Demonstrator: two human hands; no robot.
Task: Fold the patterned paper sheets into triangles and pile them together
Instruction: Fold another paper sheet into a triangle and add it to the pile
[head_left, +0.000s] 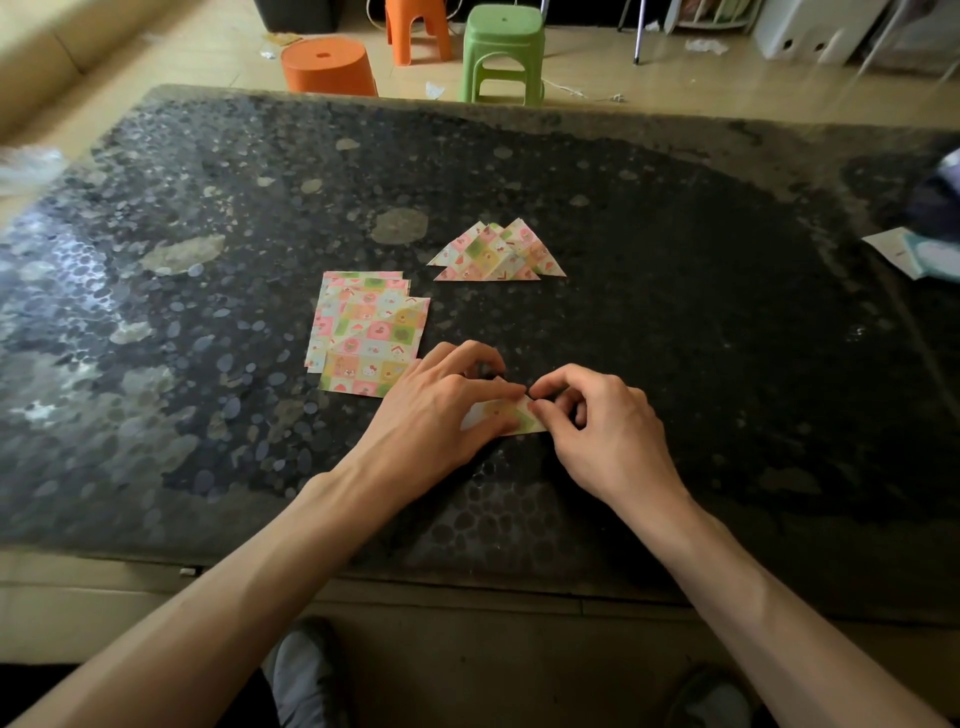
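L hand (441, 410) holds down folded sheet (506, 420) (fingers curled over it); R hand (605, 431) pinches its right corner.

Likely a home living room: low speckled counter (675, 312), with orange stools (328, 67) and green stool (503, 52) at twelve o'clock on littered tile floor (649, 88).

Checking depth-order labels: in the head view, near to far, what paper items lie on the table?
Nearest: sheet being folded, held by left hand and right hand → stack of flat sheets → pile of folded triangles.
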